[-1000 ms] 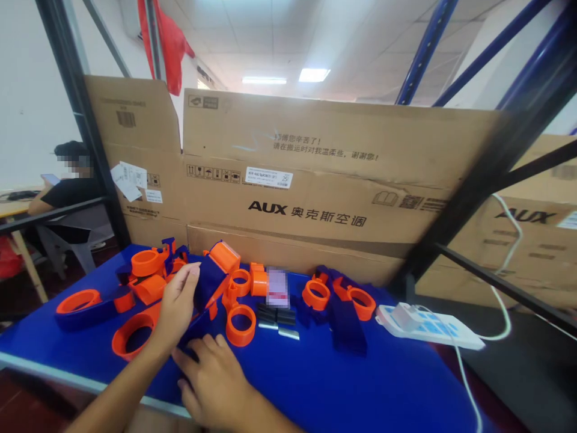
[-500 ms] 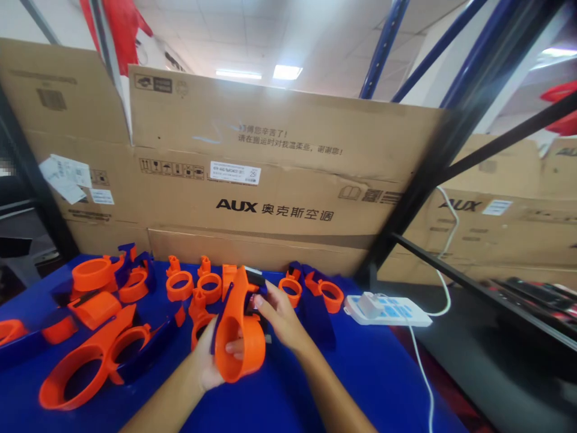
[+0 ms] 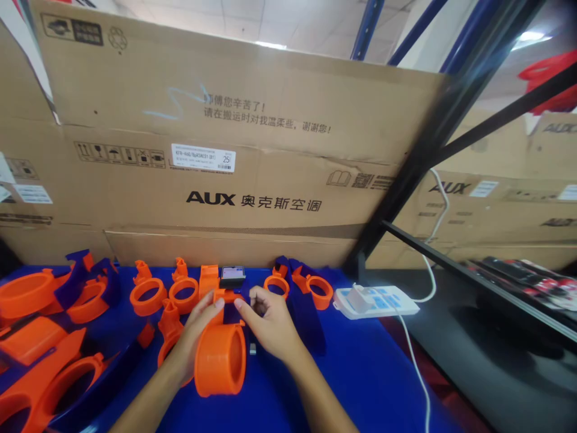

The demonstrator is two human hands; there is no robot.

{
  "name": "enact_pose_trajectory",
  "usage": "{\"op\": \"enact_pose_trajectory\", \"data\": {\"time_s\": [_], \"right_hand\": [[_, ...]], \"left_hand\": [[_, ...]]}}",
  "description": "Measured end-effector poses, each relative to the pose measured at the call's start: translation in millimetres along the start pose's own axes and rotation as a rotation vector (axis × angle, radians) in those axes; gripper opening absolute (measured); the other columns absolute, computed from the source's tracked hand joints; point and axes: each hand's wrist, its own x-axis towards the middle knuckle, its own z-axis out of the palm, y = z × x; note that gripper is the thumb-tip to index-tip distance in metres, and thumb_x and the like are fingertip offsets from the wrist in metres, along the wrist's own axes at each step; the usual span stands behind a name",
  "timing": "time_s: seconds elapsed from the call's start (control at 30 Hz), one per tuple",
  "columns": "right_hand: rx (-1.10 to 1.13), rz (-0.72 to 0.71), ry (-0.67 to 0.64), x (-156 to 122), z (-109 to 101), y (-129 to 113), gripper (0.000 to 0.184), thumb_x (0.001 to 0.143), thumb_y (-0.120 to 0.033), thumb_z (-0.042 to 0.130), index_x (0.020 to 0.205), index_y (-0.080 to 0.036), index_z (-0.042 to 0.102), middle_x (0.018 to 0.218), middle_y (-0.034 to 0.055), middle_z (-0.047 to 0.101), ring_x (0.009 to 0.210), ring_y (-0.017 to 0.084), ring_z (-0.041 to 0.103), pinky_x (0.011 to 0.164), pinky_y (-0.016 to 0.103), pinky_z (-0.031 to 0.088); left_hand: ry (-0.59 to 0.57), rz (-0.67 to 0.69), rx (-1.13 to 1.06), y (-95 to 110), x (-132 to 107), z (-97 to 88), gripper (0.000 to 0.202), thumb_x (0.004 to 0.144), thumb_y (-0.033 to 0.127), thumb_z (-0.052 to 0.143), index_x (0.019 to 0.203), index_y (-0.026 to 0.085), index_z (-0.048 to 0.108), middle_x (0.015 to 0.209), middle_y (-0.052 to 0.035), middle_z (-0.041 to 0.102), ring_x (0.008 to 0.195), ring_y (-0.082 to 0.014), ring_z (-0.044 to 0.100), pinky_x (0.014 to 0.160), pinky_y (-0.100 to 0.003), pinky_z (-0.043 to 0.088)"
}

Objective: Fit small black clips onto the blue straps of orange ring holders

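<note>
My left hand point(image 3: 193, 334) grips an orange plastic ring part point(image 3: 220, 361) with a dark blue piece on top, holding it just above the blue table point(image 3: 360, 373). My right hand point(image 3: 268, 322) pinches the top of the same part, fingertips meeting the left hand's at the blue piece. Several more orange rings point(image 3: 146, 296) and blue brackets point(image 3: 74, 276) lie to the left and behind. A small phone-like device point(image 3: 232, 275) stands just behind my hands.
A wall of large cardboard AUX boxes point(image 3: 225, 150) backs the table. A white power strip point(image 3: 376, 300) with a plugged adapter and cable lies at the right. A black rack post point(image 3: 406, 180) slants up beside it, with a dark shelf on the right.
The view has shifted right and down. The orange part has been turned so its ring opening faces me, and both hands now meet at its top.
</note>
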Motion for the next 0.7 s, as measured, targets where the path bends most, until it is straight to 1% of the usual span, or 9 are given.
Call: {"op": "enact_pose_trajectory", "data": {"time_s": [0.1,0.17,0.27,0.33,0.43,0.57,0.63,0.7], "right_hand": [[0.027,0.013,-0.041,-2.6,7.3,-1.5,0.032,0.096,-0.048,0.064,0.081,-0.02,0.058,0.066,-0.0046,0.049,0.058,0.011,0.043,0.054,0.023,0.036],[0.022,0.013,-0.066,-4.7,10.9,-2.2,0.028,0.098,-0.046,0.061,0.09,-0.02,0.062,0.068,-0.0038,0.052,0.058,0.012,0.044,0.055,0.024,0.037],[-0.017,0.017,-0.108,-8.2,14.2,-4.4,0.033,0.102,-0.047,0.055,0.085,-0.02,0.062,0.061,-0.0051,0.047,0.054,0.011,0.038,0.051,0.024,0.031],[-0.035,0.027,-0.13,-10.5,15.2,-7.2,0.035,0.104,-0.047,0.052,0.084,-0.02,0.061,0.058,-0.0058,0.043,0.052,0.011,0.036,0.048,0.023,0.027],[-0.036,0.033,-0.149,-12.5,15.6,-12.3,0.035,0.106,-0.047,0.048,0.087,-0.02,0.06,0.058,-0.0067,0.042,0.05,0.01,0.036,0.048,0.023,0.026],[-0.017,0.032,-0.148,-12.6,15.2,-15.4,0.037,0.106,-0.048,0.047,0.084,-0.021,0.057,0.058,-0.0075,0.039,0.05,0.01,0.034,0.049,0.023,0.026],[0.006,0.039,-0.137,-13.1,15.4,-15.2,0.037,0.105,-0.049,0.048,0.085,-0.021,0.058,0.06,-0.007,0.04,0.051,0.01,0.034,0.051,0.023,0.029],[0.058,0.05,-0.136,-14.6,16.8,-15.2,0.037,0.105,-0.05,0.048,0.09,-0.02,0.062,0.063,-0.0053,0.046,0.053,0.011,0.039,0.053,0.023,0.033]], "left_hand": [[-0.038,0.038,-0.028,2.6,-0.3,-0.2,0.043,0.077,0.043,0.083,0.113,0.021,0.075,0.117,-0.0099,0.078,0.112,-0.0331,0.071,0.091,-0.038,0.058],[-0.059,0.103,-0.015,3.1,-0.2,-2.9,0.041,0.08,0.044,0.081,0.113,0.022,0.074,0.116,-0.0085,0.078,0.111,-0.0314,0.071,0.092,-0.037,0.056],[-0.055,0.179,0.056,1.9,-0.1,-9.1,0.035,0.084,0.043,0.078,0.113,0.024,0.073,0.116,-0.006,0.077,0.111,-0.0286,0.07,0.097,-0.036,0.052],[-0.044,0.198,0.11,1.7,0.1,-12.3,0.033,0.085,0.043,0.077,0.112,0.025,0.074,0.114,-0.0053,0.078,0.108,-0.0284,0.07,0.096,-0.035,0.051],[-0.021,0.2,0.136,5.5,1.4,-13.3,0.031,0.084,0.045,0.076,0.109,0.026,0.076,0.112,-0.0046,0.079,0.107,-0.0293,0.07,0.096,-0.035,0.052],[-0.021,0.13,0.102,10.3,5.2,-13.5,0.033,0.078,0.048,0.08,0.102,0.025,0.078,0.108,-0.0047,0.08,0.107,-0.0307,0.071,0.097,-0.036,0.053],[-0.008,0.102,0.092,7.0,6.5,-16.8,0.035,0.074,0.048,0.083,0.099,0.024,0.078,0.105,-0.0055,0.08,0.104,-0.0315,0.072,0.093,-0.037,0.056],[0.036,0.094,0.072,-0.1,6.7,-22.5,0.035,0.075,0.053,0.081,0.095,0.024,0.077,0.094,-0.0057,0.08,0.093,-0.0313,0.074,0.082,-0.038,0.059]]}}
